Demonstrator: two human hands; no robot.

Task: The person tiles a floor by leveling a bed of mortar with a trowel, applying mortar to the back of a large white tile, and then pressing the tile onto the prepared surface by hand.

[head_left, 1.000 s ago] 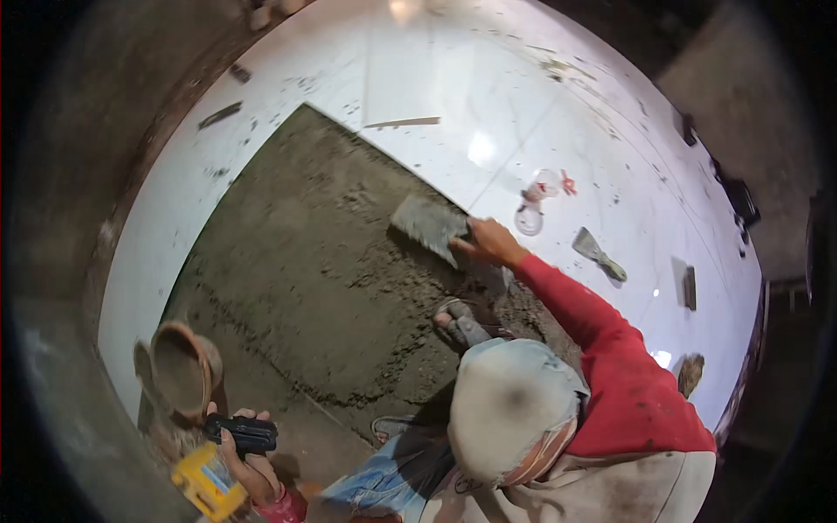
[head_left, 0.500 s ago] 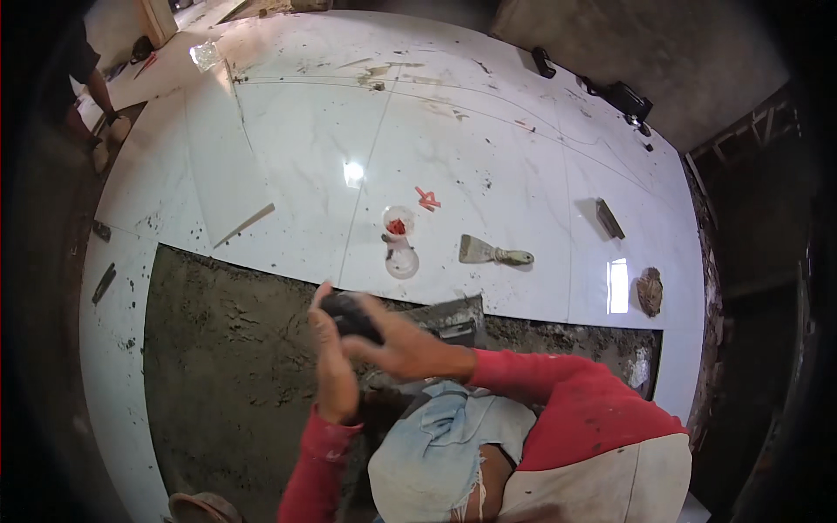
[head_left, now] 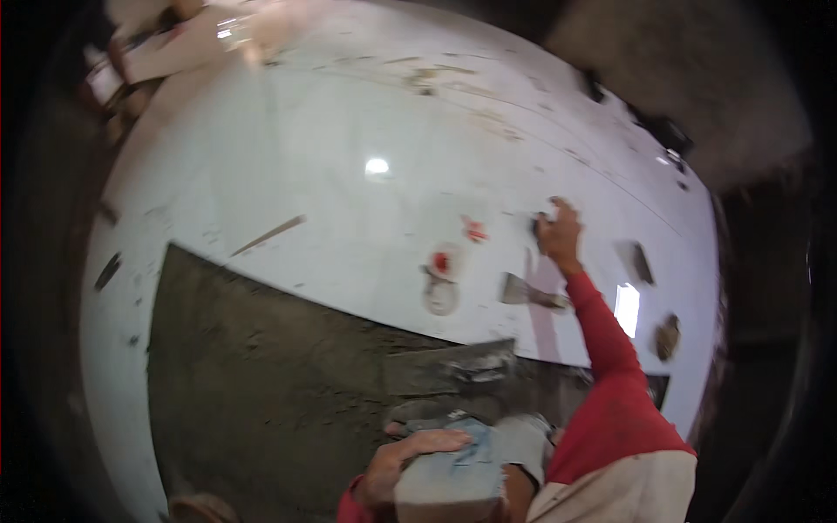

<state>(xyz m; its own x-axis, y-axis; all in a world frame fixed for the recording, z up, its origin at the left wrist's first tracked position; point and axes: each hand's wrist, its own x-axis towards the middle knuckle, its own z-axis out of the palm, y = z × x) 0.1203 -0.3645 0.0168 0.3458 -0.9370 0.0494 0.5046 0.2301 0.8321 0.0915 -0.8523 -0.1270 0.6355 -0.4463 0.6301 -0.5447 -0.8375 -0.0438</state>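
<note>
My right hand (head_left: pixel 561 235) reaches out over the white tile floor (head_left: pixel 349 227), its fingers curled about a small black object (head_left: pixel 535 228), blurred by motion. Just below it lies a putty knife (head_left: pixel 514 288) with a broad blade. Left of the hand are red plastic pieces (head_left: pixel 474 230) and a clear round container (head_left: pixel 441 296) with red bits in it. My left hand (head_left: pixel 418 455) lies with stretched fingers on my jeans-clad leg (head_left: pixel 445 484). In front of my knees a flat trowel (head_left: pixel 453 366) rests on grey wet mortar (head_left: pixel 261 349).
A thin strip (head_left: pixel 270 234) lies near the mortar's far edge. Towards the right are a dark block-like tool (head_left: pixel 643 263) and a brown clump (head_left: pixel 668 338). Part of a bucket (head_left: pixel 202 507) shows at lower left. Dark gear (head_left: pixel 667 135) lies by the far right wall.
My hands have come apart. The right one has carried the black object forward and right over the tiles; the left has dropped to my leg. The view has shifted.
</note>
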